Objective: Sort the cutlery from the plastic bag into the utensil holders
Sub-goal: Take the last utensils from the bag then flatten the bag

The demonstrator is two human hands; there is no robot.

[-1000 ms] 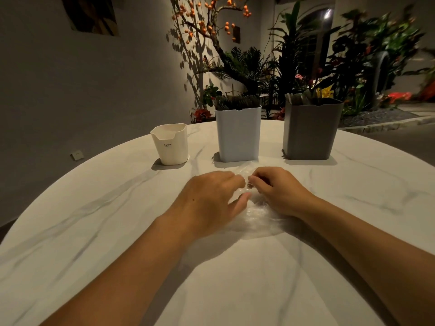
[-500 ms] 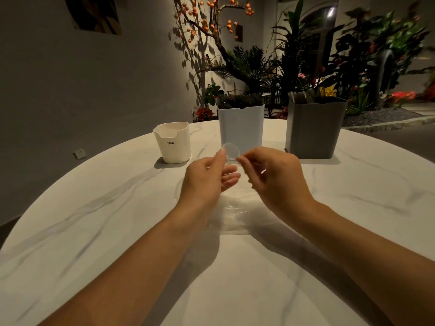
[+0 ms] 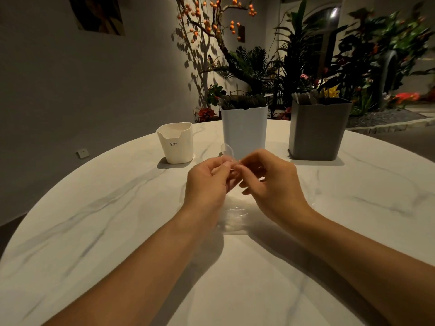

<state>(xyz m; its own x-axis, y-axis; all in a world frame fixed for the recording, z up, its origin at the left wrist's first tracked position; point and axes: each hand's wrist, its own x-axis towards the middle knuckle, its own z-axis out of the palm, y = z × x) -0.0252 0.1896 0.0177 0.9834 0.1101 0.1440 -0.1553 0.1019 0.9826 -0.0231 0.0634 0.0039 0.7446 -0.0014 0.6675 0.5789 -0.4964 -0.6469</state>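
Both hands are raised above the table (image 3: 98, 231), meeting at frame centre. Left hand (image 3: 207, 184) has its fingers curled, thumb and fingertips pinching a clear plastic spoon (image 3: 227, 150); the bowl end sticks up at 12 o'clock from the pinch, in front of the white holder. Right hand (image 3: 270, 184) is curled too, fingertips touching the left hand's at the spoon's handle. It looks like it pinches the same piece, but the clear plastic is hard to read there.

Plastic bag (image 3: 235, 217) lies flat and crumpled on the table under the hands, at 6 o'clock from them. Its edges are hard to trace against the marble.

Holders stand in a row at the far side:
- small cream holder (image 3: 176, 143), 10 o'clock from the hands, "CRBW" label, nothing showing above its rim
- tall white holder (image 3: 244, 128), 12 o'clock, dark cutlery tips showing above the rim
- tall grey holder (image 3: 319, 130), 2 o'clock, pale cutlery tips above the rim

All three are apart from each other and upright.

Background: plants (image 3: 353, 55) behind the table, a branch with orange berries (image 3: 211, 20) against the wall.
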